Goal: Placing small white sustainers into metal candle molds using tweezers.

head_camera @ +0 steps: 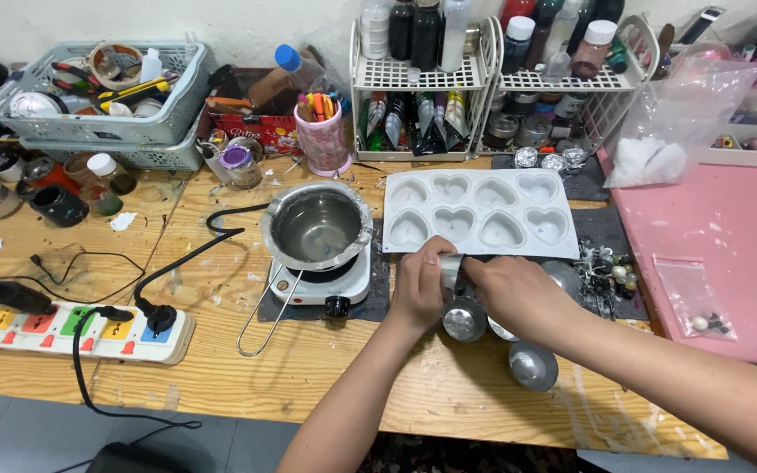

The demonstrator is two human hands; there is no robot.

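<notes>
a small shiny metal cup [451, 272] is held up between the two hands, just in front of the white heart mould [481, 222]. it is tipped on its side, so its long way runs up and down, with its open end hard to see. the left hand [420, 285] pinches it from the left side and the right hand [512, 293] pinches it from the right side. both hands are close together and clamped on the cup, so neither one is nearer than the other.

right under the hands sits a round metal ball half [464, 320] on the wooden worktop [326, 368]. another round metal half [533, 365] lies a bit nearer the person, to the right. to the left of the hands stands a metal pot [317, 226] on a small white hot plate [321, 285].
</notes>
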